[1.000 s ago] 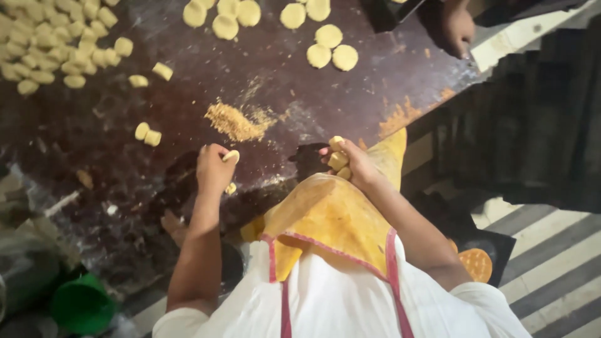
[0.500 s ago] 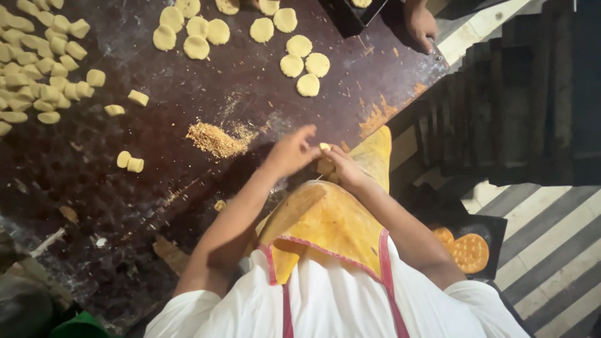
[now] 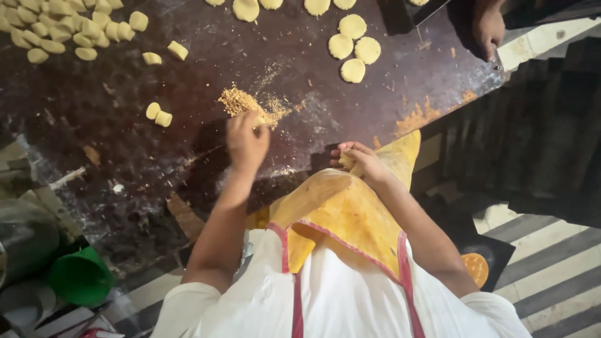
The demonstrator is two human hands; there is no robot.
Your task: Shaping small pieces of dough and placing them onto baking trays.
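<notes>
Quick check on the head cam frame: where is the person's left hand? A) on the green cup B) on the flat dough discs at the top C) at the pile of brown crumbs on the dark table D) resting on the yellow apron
C: the left hand reaches to the edge of the crumb pile on the dark table, while the right hand holds a small dough piece near the apron.

Pale yellow dough pieces point(image 3: 69, 37) on a dark brown table point(image 3: 125, 150) — a mustard-yellow apron point(image 3: 341, 216) edged pink, a green cup point(image 3: 78, 275).
</notes>
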